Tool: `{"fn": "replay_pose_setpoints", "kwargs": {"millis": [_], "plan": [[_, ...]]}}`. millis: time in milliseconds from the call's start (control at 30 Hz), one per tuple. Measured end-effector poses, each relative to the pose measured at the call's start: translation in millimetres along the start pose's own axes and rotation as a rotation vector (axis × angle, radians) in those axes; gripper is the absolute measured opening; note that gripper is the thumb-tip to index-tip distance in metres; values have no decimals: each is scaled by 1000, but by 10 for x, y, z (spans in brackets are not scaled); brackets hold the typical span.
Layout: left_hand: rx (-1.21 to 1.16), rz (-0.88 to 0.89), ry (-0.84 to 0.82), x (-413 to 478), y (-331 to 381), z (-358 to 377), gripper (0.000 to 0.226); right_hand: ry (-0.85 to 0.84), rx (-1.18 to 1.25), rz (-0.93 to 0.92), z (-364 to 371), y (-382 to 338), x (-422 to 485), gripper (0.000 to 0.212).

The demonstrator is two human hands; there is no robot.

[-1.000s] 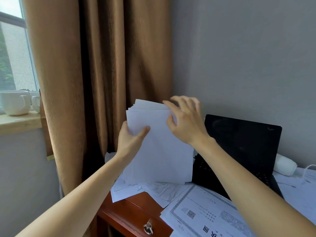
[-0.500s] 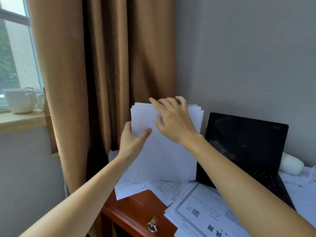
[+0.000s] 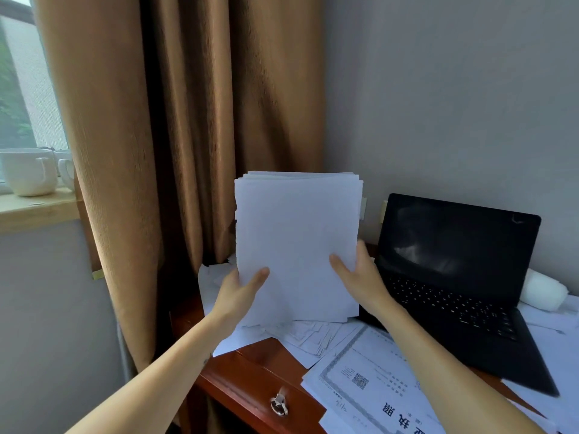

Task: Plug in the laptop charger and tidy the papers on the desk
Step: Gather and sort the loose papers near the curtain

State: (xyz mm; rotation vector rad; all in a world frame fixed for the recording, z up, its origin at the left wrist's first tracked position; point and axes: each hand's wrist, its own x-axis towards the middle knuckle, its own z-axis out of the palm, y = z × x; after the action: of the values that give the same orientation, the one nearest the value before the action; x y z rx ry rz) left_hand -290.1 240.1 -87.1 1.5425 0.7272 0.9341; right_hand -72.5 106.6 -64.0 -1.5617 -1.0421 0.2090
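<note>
A stack of white papers stands upright on its lower edge over the left part of the desk. My left hand grips its lower left side, thumb on the front. My right hand grips the lower right side, thumb on the front. An open black laptop with a dark screen sits to the right of the stack. A white charger brick lies behind the laptop's right side. Loose printed sheets lie flat on the desk under and in front of the stack.
A brown curtain hangs behind the stack, beside a grey wall. White mugs stand on the window sill at far left. The desk drawer has a metal ring pull. More papers lie right of the laptop.
My right hand has come down from the stack's top edge to its lower right side. The sheets are now squared up and the stack stands straighter.
</note>
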Motion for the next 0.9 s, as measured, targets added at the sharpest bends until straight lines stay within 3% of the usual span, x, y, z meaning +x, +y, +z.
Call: {"fn": "replay_pose_setpoints", "kwargs": {"millis": [100,333,433,600,767,900], "plan": [[52,40,32,4,-54,7,11,15,-3,15,65,151,-17,38],[128,212,121,-10,112,-3,20,58,78,-51,155,-110,28,37],[20,70,81,-84,134,-204,15,-54,151,-15,235,-171,41,36],[101,-184,-26,-341,-107,-470,42,-227,180,120,503,-25,-48,30],[102,-220,134,-641,-359,-682,41,-421,148,238,723,156,-77,24],[15,-265,300,-861,-569,-841,39,-357,94,181,803,399,-86,27]]}}
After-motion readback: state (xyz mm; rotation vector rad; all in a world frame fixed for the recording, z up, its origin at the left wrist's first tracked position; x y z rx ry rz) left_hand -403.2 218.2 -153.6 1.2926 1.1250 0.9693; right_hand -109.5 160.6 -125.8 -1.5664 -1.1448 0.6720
